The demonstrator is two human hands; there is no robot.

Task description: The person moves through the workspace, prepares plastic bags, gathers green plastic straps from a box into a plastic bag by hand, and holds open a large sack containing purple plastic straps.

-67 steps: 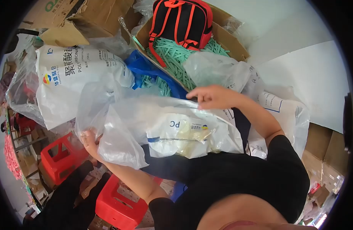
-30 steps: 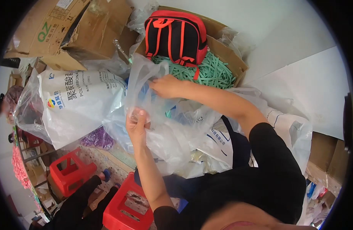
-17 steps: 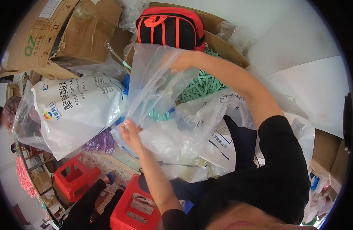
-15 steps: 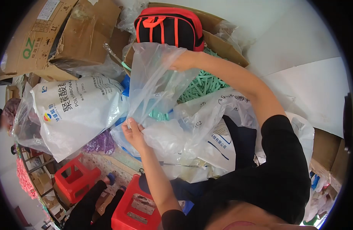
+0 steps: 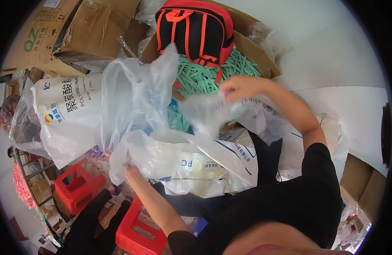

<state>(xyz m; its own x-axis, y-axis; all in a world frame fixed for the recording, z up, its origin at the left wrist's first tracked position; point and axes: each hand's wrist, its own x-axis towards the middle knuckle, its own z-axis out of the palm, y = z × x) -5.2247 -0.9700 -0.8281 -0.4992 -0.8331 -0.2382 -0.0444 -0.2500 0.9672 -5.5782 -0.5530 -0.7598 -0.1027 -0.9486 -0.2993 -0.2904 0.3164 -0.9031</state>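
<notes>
- Centre: bag [image 5: 140,148], thin translucent plastic, crinkled, glossy
- Below centre: printed sack [image 5: 200,170], smooth plastic, shiny
- Upper left: box [image 5: 104,27], matt cardboard
- Top centre: backpack [image 5: 195,36], matt cloth
- Lower left: stool [image 5: 129,231], smooth glossy plastic

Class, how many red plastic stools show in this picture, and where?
2: one red stool at the left of the view, another red stool lower and further right. Others may be hidden.

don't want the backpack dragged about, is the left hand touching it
Apart: the head view shows the left hand low at the clear plastic, the backpack up in the carton.
</notes>
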